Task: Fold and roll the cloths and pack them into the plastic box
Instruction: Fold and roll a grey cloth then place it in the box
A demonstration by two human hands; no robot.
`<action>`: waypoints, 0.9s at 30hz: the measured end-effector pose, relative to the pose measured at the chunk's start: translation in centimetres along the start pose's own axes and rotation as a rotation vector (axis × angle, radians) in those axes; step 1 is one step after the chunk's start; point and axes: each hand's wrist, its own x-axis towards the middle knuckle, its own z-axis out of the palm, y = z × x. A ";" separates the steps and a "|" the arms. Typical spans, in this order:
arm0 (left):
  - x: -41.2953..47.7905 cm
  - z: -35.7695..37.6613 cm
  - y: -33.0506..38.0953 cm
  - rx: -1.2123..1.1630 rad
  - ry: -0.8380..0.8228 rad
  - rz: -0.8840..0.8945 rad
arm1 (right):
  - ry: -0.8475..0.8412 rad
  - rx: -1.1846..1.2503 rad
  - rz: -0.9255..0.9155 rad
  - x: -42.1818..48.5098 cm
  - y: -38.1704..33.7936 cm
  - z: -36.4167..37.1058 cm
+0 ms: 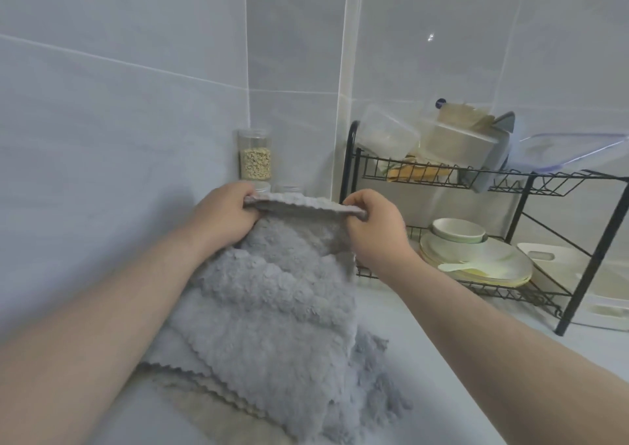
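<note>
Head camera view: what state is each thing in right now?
Grey cloth, held up by its top edge, lower part draped on the counter.
Left hand, pinching the cloth's top left corner.
Right hand, pinching the top right corner.
Clear jar, upright, partly full.
Dish rack, standing, loaded.
Plates, stacked, bowl on top.

pale tiled walls (136, 53) | white counter (442, 359) | black wire rack (524, 213)

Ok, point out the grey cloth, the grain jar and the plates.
grey cloth (272, 294), head view, fluffy hanging middle.
grain jar (255, 162), head view, grain-filled part.
plates (507, 261), head view, top plate's bare rim.
</note>
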 end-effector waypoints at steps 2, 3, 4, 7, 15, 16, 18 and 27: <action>0.3 -0.2 0.1 -0.017 0.006 0.018 | 0.082 -0.193 -0.104 -0.8 0.5 0.1; 0.5 -0.2 0.1 -0.011 -0.008 0.035 | 0.075 -0.325 -0.262 -1.7 0.6 0.4; 0.6 -0.2 0.1 -0.005 -0.031 0.048 | -0.026 -0.404 -0.406 -2.7 0.5 0.8; 0.9 0.1 -0.2 -0.023 -0.072 0.041 | -0.554 -0.437 -0.399 -5.2 0.2 2.9; -0.4 -1.3 -0.2 -0.176 -0.168 0.019 | -0.330 0.030 -0.122 -3.8 -1.4 1.2; -1.0 -2.1 0.3 -0.284 -0.239 0.030 | -0.294 0.095 -0.098 -3.5 -2.2 0.4; -2.4 -3.8 1.4 -0.536 -0.397 0.053 | -0.209 0.212 -0.051 -3.1 -3.6 -1.3; -10.2 -1.9 9.5 -0.326 0.171 0.647 | -0.015 0.569 0.296 -3.2 -5.4 -10.7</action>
